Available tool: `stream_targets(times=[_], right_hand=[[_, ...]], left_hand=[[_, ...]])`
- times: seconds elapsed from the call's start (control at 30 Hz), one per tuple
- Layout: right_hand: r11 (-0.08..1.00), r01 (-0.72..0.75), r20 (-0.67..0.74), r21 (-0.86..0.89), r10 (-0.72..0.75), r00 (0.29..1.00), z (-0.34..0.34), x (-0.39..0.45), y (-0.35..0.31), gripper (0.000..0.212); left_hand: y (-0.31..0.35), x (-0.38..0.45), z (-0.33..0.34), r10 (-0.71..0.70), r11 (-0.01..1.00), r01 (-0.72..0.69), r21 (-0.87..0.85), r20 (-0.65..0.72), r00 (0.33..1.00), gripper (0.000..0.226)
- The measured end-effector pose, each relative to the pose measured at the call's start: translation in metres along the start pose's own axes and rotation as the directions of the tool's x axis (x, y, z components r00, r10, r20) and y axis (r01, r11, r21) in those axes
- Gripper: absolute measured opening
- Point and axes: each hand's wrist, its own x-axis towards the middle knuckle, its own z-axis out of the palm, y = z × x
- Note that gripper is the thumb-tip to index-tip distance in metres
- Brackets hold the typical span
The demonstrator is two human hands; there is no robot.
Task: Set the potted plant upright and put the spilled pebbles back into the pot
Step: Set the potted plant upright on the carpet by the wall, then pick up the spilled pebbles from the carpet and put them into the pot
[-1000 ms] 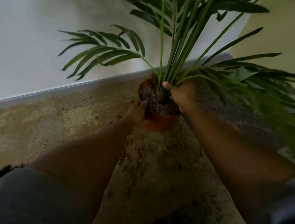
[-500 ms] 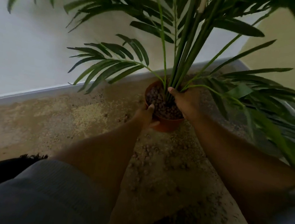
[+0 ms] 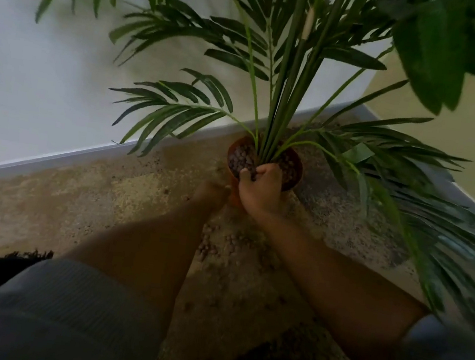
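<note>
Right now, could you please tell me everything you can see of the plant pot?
The pot is small, round and terracotta-orange, apparently plastic. It stands upright on the speckled floor near the baseboard, filled almost to its rim with brownish pebbles. Green palm stems rise from its middle. The right hand rests over its near rim, fingers among the pebbles; the left hand sits against its near left side. More pebbles lie scattered on the floor before it.

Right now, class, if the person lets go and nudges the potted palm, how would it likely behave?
Probably apt to tip: the palm's tall stems and wide fronds dwarf the small orange pot. The fronds look floppy and would likely sway. The pebbles sit loose near the rim, so a tilt would probably spill more.
</note>
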Motion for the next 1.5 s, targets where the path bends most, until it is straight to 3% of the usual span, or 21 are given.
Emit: stream_targets(times=[0.1, 0.27, 0.37, 0.47, 0.63, 0.83, 1.0, 1.17, 1.37, 1.5], right_hand=[[0.999, 0.053, 0.13, -0.011, -0.051, 0.99, 0.013, -0.015, -0.004, 0.021], [0.992, 0.054, 0.391, -0.117, -0.004, 0.92, 0.032, -0.023, 0.0, 0.025], [0.955, 0.155, 0.528, -0.251, 0.001, 0.849, 0.051, -0.022, 0.007, 0.029], [0.916, 0.225, 0.593, -0.331, 0.017, 0.805, 0.076, -0.016, 0.009, 0.038], [0.86, 0.285, 0.619, -0.423, 0.045, 0.784, 0.126, 0.008, 0.014, 0.054], [0.77, 0.243, 0.485, -0.59, 0.097, 0.869, 0.171, 0.057, 0.031, 0.069], [0.768, 0.232, 0.419, -0.597, 0.052, 0.906, 0.192, 0.09, 0.043, 0.078], [0.777, 0.174, 0.436, -0.605, 0.14, 0.889, 0.198, 0.108, 0.048, 0.067], [0.787, 0.266, 0.416, -0.557, -0.013, 0.909, 0.193, 0.107, 0.051, 0.043], [0.734, 0.487, 0.479, -0.473, -0.249, 0.842, 0.199, 0.084, 0.054, 0.036]], left_hand=[[0.003, -0.012, -0.011, 0.067, 0.988, -0.065, 0.143, -0.008, 0.998, 0.032], [-0.01, -0.028, -0.04, 0.134, 0.939, -0.109, 0.325, -0.056, 0.989, 0.022], [-0.033, -0.021, -0.066, 0.088, 0.921, -0.041, 0.388, -0.103, 0.991, 0.022], [-0.042, -0.009, -0.083, 0.05, 0.935, 0.029, 0.353, -0.213, 0.976, 0.039], [-0.047, 0.021, -0.087, 0.081, 0.93, 0.02, 0.368, -0.257, 0.963, 0.048], [-0.071, 0.059, -0.078, -0.012, 0.899, 0.154, 0.41, -0.327, 0.945, 0.058], [-0.077, 0.081, -0.064, -0.041, 0.92, 0.19, 0.343, -0.397, 0.917, 0.065], [-0.079, 0.091, -0.065, 0.0, 0.843, 0.248, 0.477, -0.462, 0.887, 0.048], [-0.098, 0.098, -0.087, 0.078, 0.874, 0.108, 0.474, -0.354, 0.932, 0.034], [-0.1, 0.094, -0.089, 0.131, 0.886, 0.032, 0.463, -0.316, 0.94, 0.026]])
